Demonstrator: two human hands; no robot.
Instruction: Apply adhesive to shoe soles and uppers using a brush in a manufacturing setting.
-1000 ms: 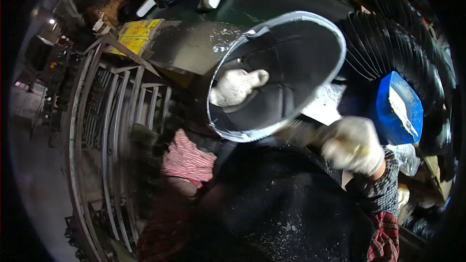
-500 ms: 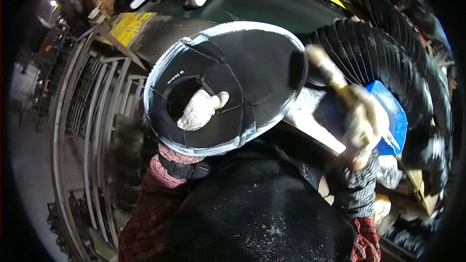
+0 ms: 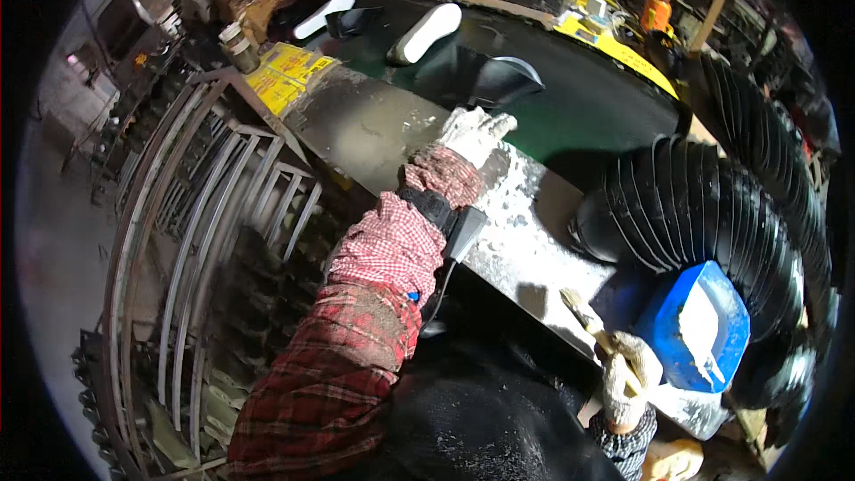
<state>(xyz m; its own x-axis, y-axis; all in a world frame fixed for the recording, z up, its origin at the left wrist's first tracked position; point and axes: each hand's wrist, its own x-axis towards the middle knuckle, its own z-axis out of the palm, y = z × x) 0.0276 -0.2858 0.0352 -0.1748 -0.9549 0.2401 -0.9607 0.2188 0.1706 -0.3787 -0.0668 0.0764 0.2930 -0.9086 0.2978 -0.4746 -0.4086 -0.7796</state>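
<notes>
My left hand (image 3: 476,135), in a white glove, reaches forward over the bench edge with its fingers apart. Just beyond its fingertips a black shoe upper (image 3: 503,82) with a pale curved rim lies on the dark green belt (image 3: 579,120); I cannot make out any contact between them. At the lower right my gloved right hand (image 3: 631,374) is closed round a brush (image 3: 583,312) with whitened bristles, pointing up and left. Beside that hand stands a blue container (image 3: 655,325) with white liquid (image 3: 697,325) in it.
Black uppers (image 3: 686,205) stand stacked in long rows at the right. Two white soles (image 3: 429,33) lie farther back on the belt. A metal rack (image 3: 187,285) stands at the left. White smears cover part of the metal bench top (image 3: 512,240).
The upper has gone from around my left hand to the belt ahead, and the left arm has stretched forward. My right hand with the brush has dropped lower, next to the blue container.
</notes>
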